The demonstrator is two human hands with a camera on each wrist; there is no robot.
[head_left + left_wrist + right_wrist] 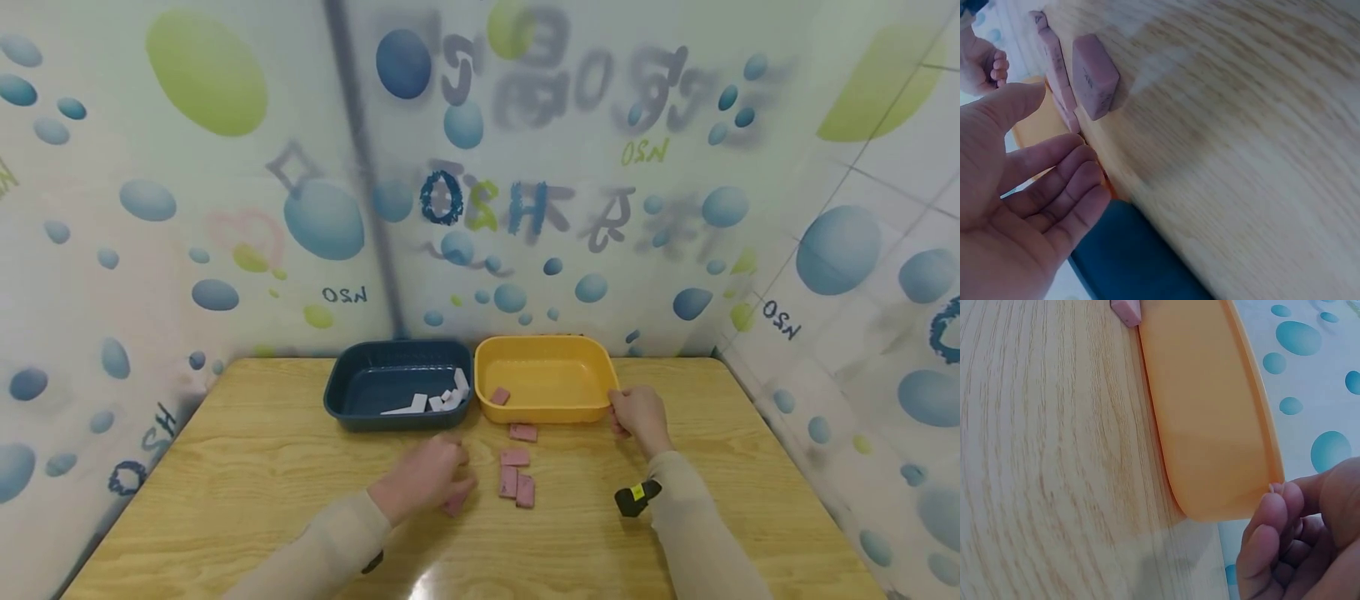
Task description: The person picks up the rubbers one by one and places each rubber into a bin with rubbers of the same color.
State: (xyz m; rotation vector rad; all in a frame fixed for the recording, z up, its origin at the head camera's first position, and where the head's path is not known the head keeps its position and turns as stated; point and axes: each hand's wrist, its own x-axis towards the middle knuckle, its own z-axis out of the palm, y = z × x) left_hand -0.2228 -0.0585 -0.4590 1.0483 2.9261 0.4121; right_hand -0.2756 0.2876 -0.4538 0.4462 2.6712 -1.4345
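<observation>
My left hand [429, 475] hovers over the wooden table beside a pink block [454, 503]. In the left wrist view its fingers are loosely bent, with nothing between them, and that same block [1094, 76] stands apart from them. Several more pink blocks [508, 482] lie on the table to the right of this hand. At the right end of the yellow bin [551, 414], my right hand [640, 415] pinches the rim between thumb and fingers, as the right wrist view shows. One pink block [499, 396] lies inside the yellow bin.
A dark blue bin [397, 423] adjoins the yellow one on its left and holds several white pieces [418, 403]. Both bins stand at the far edge of the wooden table [225, 492], against a patterned curtain [480, 283].
</observation>
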